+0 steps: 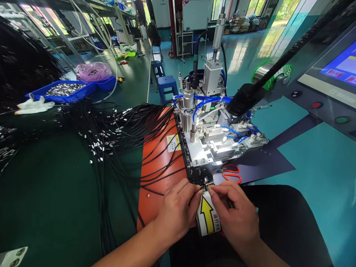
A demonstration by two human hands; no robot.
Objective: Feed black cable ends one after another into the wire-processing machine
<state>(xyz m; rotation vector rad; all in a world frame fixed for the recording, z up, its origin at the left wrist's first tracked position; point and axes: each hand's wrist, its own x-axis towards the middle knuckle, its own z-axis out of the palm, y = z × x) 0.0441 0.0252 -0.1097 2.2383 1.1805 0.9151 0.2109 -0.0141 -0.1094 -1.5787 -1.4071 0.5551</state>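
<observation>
My left hand [178, 205] pinches a thin black cable [204, 186] close to its end. At that end, the fingertips of my right hand [237, 211] are pressed together on the fine coloured wires [210, 183], which are mostly covered by the fingers. Both hands meet at the front edge of a metal soldering machine [200, 154] with blue air tubes. Just below them is a white label with a yellow arrow [206, 215]. Several more black cables lie across an orange plate [161, 167] on the left, their ends along the machine's dark rail [182, 142].
Red-handled scissors [232, 174] lie right of the hands. Cables with metal connectors [100, 144] spread over the green table [55, 193]. Behind them stands a blue tray [71, 97] of small metal parts. A solder spool [264, 74] and a control panel [319, 96] are at right.
</observation>
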